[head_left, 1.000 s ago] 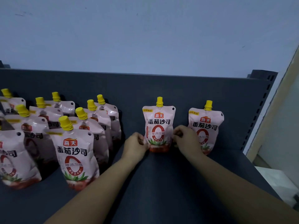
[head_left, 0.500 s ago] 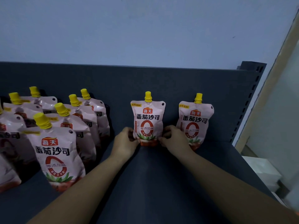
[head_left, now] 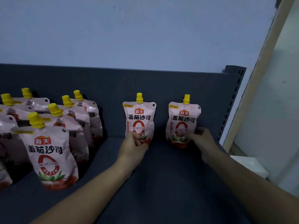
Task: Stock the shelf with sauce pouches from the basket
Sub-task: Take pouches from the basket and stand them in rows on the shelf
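Note:
Two pink sauce pouches with yellow caps stand upright against the back panel of the dark grey shelf [head_left: 161, 175]. My left hand [head_left: 135, 147] grips the bottom of the middle pouch [head_left: 139, 118]. My right hand [head_left: 203, 141] holds the lower right side of the right pouch [head_left: 183, 120], thumb across its front. Several more pouches of the same kind stand in rows at the left, the nearest one [head_left: 49, 152] in front. The basket is out of view.
The shelf's back panel [head_left: 113, 81] rises behind the pouches, with a perforated upright post [head_left: 233, 101] at the right end. A pale wall is above. Beyond the shelf's right edge are a beige frame [head_left: 252, 88] and a white box [head_left: 249, 165].
My right hand left the middle pouch and moved right onto the right pouch. My left hand stayed on the middle pouch. The view shifted, so the left rows sit lower and nearer.

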Demonstrator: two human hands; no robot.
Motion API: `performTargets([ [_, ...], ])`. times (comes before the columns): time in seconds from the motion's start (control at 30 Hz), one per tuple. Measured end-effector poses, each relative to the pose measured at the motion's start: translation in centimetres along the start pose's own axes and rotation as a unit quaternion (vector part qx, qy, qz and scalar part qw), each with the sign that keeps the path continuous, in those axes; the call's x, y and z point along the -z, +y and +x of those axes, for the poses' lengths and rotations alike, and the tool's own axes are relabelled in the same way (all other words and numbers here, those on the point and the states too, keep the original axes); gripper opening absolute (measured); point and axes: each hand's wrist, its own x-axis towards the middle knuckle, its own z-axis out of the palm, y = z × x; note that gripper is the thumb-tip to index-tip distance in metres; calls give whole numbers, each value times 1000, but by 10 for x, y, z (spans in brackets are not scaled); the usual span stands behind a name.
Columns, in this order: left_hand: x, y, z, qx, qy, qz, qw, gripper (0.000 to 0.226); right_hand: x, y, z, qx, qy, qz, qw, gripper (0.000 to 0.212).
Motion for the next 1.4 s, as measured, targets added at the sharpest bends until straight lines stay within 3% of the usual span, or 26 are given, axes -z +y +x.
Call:
performTargets([
  [0.07, -8, 5, -8, -6, -45, 17, 999, 17, 0, 0, 0, -6, -58, -40, 997, 53],
  [0.13, -12, 9, -14, -35, -89, 68, 993, 27, 3, -1, -2, 38, -58, -64, 996, 45],
  [0.23, -14, 8, -23, -112, -144, 143, 973, 65, 13, -8, -17, 58, -56, -55, 995, 28],
  [0.3, -17, 15, -35, -180, -178, 137, 957, 86, 23, -19, -38, 43, -67, -10, 997, 19],
  [0.43, -23, 43, -66, -269, -221, -10, 937, 77, 45, -40, -84, 35, -173, 57, 983, 33],
  [0.57, -11, 63, -98, -268, -171, -125, 940, 69, 47, -45, -119, 70, -209, 94, 971, 44],
  [0.63, -5, 65, -109, -249, -130, -165, 946, 64, 38, -44, -136, 135, -195, 101, 966, 54],
  [0.7, -1, 62, -116, -256, -80, -162, 950, 62, 30, -38, -145, 204, -219, 76, 951, 71],
  [0.8, 5, 58, -119, -270, -57, -125, 953, 59, 27, -34, -158, 242, -253, 47, 935, 71],
  [0.93, 15, 58, -118, -211, -119, -174, 955, 58, 29, -31, -157, 313, -192, -46, 929, 64],
  [1.03, 15, 59, -119, -197, -112, -182, 957, 48, 22, -30, -156, 368, -120, -144, 911, 63],
  [1.23, 8, 58, -116, -220, -29, -166, 961, 37, 16, -32, -147, 415, -100, -140, 893, 45],
  [1.4, 20, 64, -101, -174, -75, -242, 952, 37, 21, -29, -136, 466, -78, -170, 865, 47],
])
